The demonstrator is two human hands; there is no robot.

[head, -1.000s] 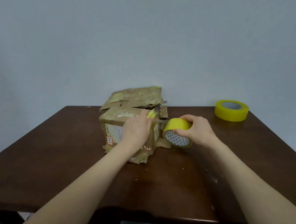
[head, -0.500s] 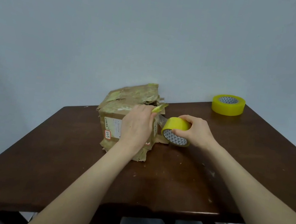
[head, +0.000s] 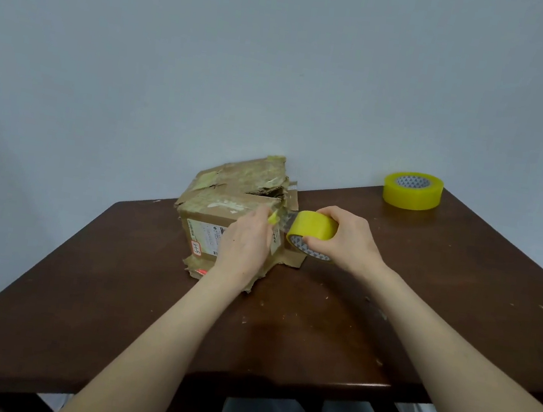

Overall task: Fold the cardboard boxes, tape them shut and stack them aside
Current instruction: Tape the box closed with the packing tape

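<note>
A worn, torn cardboard box (head: 226, 196) with old tape and a white label stands on the dark wooden table (head: 114, 289), its top flaps partly raised at the back. My left hand (head: 244, 243) rests against the box's front right corner and pinches the yellow free end of the tape (head: 274, 219). My right hand (head: 348, 240) grips a yellow tape roll (head: 312, 226) just right of the box. A short clear strip runs from the roll to my left fingers.
A second yellow tape roll (head: 413, 190) lies flat at the far right corner of the table, near the grey wall. Small scraps of cardboard dot the tabletop. My legs show below the table's front edge.
The view has shifted slightly. My hands stay at the box's right corner; the tape roll has tilted a little and the strip between roll and left fingers is a bit longer.
</note>
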